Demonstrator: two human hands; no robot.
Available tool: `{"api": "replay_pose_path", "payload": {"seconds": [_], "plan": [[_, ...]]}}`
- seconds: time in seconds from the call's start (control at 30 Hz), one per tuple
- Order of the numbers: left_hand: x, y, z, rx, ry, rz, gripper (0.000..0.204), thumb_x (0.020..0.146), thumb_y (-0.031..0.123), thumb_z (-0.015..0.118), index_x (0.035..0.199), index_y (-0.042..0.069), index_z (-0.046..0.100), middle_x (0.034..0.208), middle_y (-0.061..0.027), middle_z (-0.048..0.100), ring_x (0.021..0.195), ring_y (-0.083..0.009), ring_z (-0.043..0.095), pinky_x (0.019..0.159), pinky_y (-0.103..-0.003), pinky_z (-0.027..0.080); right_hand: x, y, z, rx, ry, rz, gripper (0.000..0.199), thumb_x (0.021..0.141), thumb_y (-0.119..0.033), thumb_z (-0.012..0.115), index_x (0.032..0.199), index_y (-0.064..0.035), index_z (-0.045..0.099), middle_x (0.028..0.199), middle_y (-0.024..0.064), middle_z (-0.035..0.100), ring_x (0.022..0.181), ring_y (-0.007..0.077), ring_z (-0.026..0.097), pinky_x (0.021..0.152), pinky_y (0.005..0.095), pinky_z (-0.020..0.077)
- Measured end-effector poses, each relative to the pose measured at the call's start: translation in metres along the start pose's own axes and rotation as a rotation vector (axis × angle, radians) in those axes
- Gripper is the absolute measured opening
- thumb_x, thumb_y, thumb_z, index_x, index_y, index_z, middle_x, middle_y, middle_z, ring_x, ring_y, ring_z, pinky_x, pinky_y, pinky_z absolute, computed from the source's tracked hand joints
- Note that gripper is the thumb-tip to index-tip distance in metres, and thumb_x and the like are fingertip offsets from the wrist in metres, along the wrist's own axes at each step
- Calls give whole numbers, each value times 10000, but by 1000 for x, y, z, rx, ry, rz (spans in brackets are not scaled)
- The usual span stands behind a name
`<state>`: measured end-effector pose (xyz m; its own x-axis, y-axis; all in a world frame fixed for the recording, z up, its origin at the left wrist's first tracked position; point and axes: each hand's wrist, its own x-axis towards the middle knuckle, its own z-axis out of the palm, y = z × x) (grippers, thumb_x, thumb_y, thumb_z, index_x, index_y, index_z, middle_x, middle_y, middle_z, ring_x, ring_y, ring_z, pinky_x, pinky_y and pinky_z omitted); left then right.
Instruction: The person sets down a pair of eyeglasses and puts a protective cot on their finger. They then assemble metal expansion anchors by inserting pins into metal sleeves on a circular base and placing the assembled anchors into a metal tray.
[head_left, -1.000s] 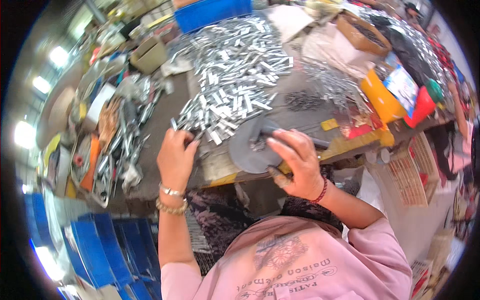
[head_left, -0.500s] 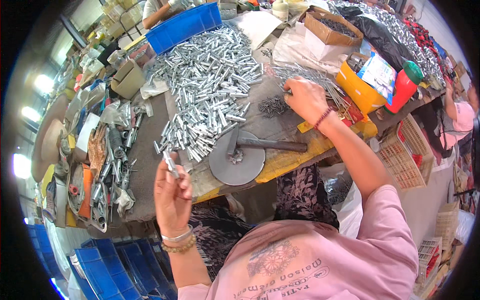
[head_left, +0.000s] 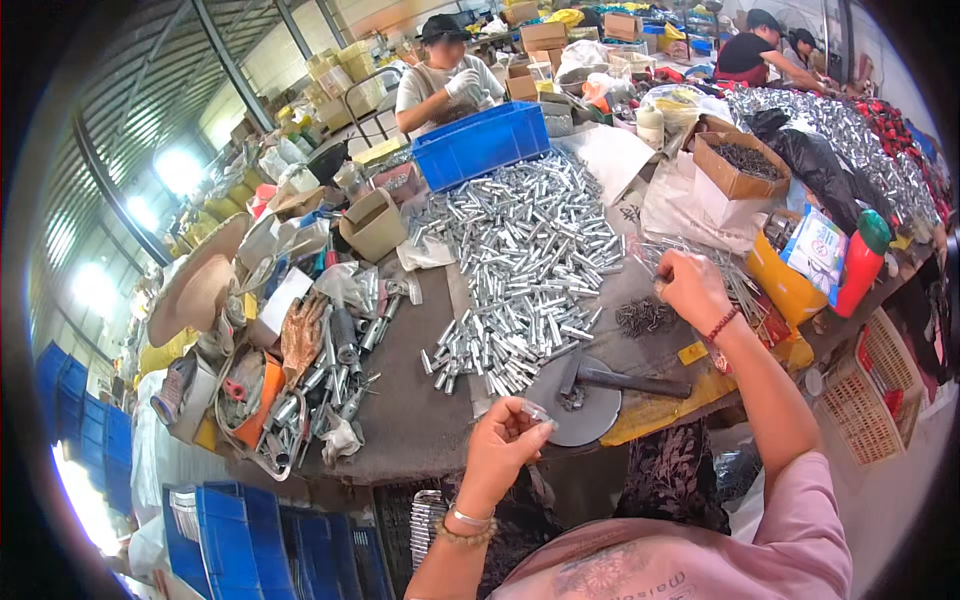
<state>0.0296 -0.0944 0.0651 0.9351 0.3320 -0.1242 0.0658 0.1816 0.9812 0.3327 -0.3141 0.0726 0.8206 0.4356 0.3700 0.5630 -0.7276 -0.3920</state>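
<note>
My left hand [head_left: 497, 452] pinches a small silver metal tube [head_left: 536, 412] between thumb and fingers, just off the table's near edge. Beside it lies a round grey metal disc [head_left: 598, 418] with a hammer [head_left: 640, 383] resting across it. Fingertips together, my right hand [head_left: 696, 288] hovers by a little heap of dark pins [head_left: 645, 319]; whatever it grips is too small to make out. Thin metal rods [head_left: 742, 292] lie just beyond that hand. A large heap of similar silver tubes [head_left: 530, 265] spreads over the middle of the table.
A blue bin [head_left: 480, 147] stands behind the heap, with a gloved co-worker [head_left: 450, 85] beyond it. Tools [head_left: 345, 350] and a straw hat [head_left: 200, 280] crowd the left. At right are a yellow container [head_left: 775, 280], a red bottle [head_left: 861, 265] and a plastic crate [head_left: 880, 390].
The view has tilted up and swung left, so the co-workers at the back now show. My left hand, still with the tube, is nearer the disc. My right hand stays by the pins.
</note>
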Motion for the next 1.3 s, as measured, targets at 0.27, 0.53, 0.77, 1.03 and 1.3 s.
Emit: {"api": "replay_pose_path", "payload": {"seconds": [0.27, 0.53, 0.77, 1.03, 1.3], "plan": [[10, -5, 5, 85, -5, 54, 265, 975, 65, 760, 1210, 49, 639, 962, 21, 684, 790, -28, 608, 679, -205, 518, -29, -37, -1, 865, -281, 237, 297, 911, 45, 698, 1200, 5, 640, 940, 72, 711, 783, 127, 681, 650, 280, 571], [-4, -8, 8, 338, 42, 140, 102, 975, 54, 750, 1052, 11, 700, 965, -13, 706, 827, -73, 666, 708, -247, 540, -88, -73, -11, 1333, -577, 176, 210, 975, 78, 624, 1165, -1, 661, 1049, 65, 717, 967, 173, 747, 805, 309, 635], [1, -8, -1, 919, 128, 581, 125, 892, 79, 784, 992, 30, 727, 954, -135, 685, 904, -348, 681, 792, -419, 545, -137, -99, 3, 562, -146, -370, 229, 720, -33, 756, 937, -87, 806, 912, 118, 695, 869, 308, 699, 755, 404, 566], [5, -9, 2, 921, 212, 521, 108, 880, 101, 816, 983, 79, 792, 908, -64, 658, 813, -245, 655, 715, -362, 511, -134, -101, -1, 293, -71, -480, 197, 719, -62, 796, 914, -90, 780, 911, 49, 622, 931, 273, 655, 831, 409, 533], [0, -8, 3, 1018, 185, 537, 200, 863, 30, 811, 1063, 28, 807, 949, -93, 663, 857, -236, 658, 756, -333, 516, -137, -101, 5, 197, -35, -605, 130, 749, -88, 739, 868, -137, 757, 919, 32, 602, 927, 247, 636, 839, 405, 506]]}}
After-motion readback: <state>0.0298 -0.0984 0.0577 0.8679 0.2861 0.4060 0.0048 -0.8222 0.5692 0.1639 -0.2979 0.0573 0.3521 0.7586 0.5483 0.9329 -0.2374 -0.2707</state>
